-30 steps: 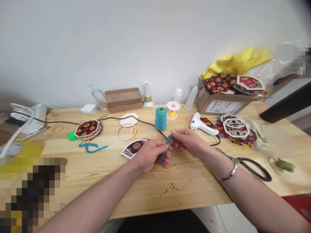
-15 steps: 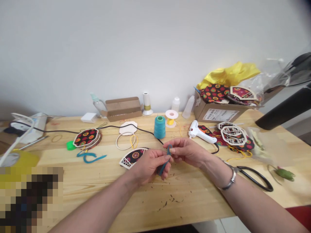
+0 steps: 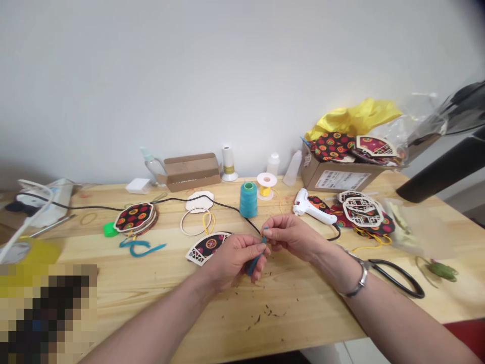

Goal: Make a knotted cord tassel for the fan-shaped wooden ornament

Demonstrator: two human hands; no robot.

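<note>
Both hands meet over the middle of the wooden table (image 3: 235, 313). My left hand (image 3: 237, 258) is closed, pinching a short teal cord (image 3: 256, 261) that runs down through its fingers. My right hand (image 3: 291, 235) is closed too, its fingertips pinching the cord's upper end just above the left thumb. A fan-shaped wooden frame with patterned fabric (image 3: 206, 246) lies just left of my left hand. A teal thread spool (image 3: 248, 200) stands right behind the hands.
A white glue gun (image 3: 312, 206) and its black cable (image 3: 113, 206) cross the table. Black scissors (image 3: 397, 277) lie at the right. Patterned fabric pieces (image 3: 135, 217) and another teal cord (image 3: 142, 246) are at the left. A cardboard box (image 3: 341, 167) of pieces stands back right.
The loop of teal cord held up between the hands has been drawn tighter and smaller. The hands stay together. The view tilted down slightly.
</note>
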